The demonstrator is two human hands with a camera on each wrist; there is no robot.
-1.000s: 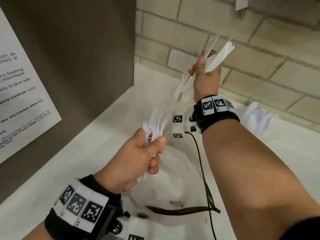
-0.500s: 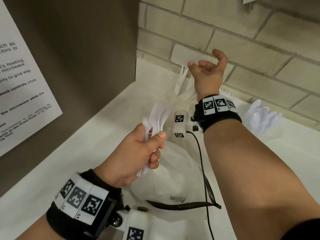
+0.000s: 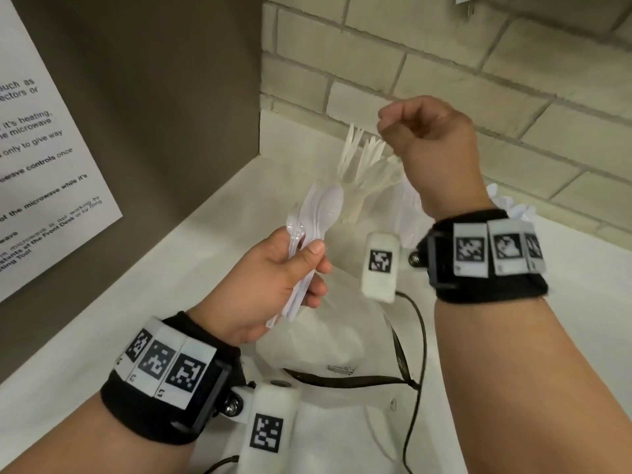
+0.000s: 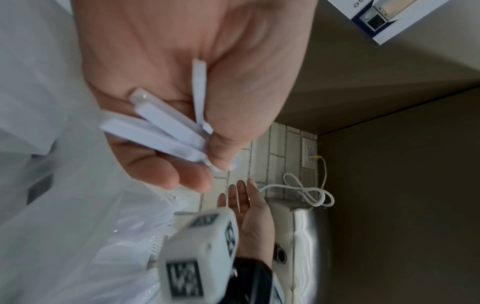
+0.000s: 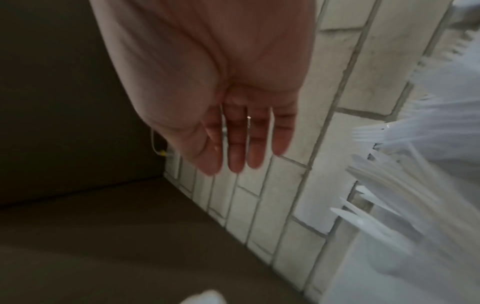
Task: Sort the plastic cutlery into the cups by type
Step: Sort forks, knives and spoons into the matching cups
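My left hand [image 3: 297, 265] grips a bunch of white plastic spoons [image 3: 323, 213] by their handles [image 4: 168, 131], bowls pointing up, over the white counter [image 3: 164, 289]. Beyond them a cluster of white knives [image 3: 362, 159] stands upright near the back wall; their cup is hard to make out. My right hand [image 3: 413, 128] hovers just above and to the right of those knives and holds nothing; its fingers [image 5: 241, 148] are straight in the right wrist view. The knives [image 5: 376, 207] and some fork tines [image 5: 369, 131] show at that view's right edge.
A crumpled clear plastic bag [image 3: 328, 340] lies on the counter below my hands, with a dark strap [image 3: 342, 381] across it. More white cutlery [image 3: 506, 203] peeks out behind my right wrist. A brown panel with a printed notice [image 3: 44, 159] bounds the left, and a brick wall [image 3: 478, 63] the back.
My right hand let go of the knives it held up, and they now stand with the cluster at the back. The empty hand has drawn back towards me. My left hand still holds the spoons.
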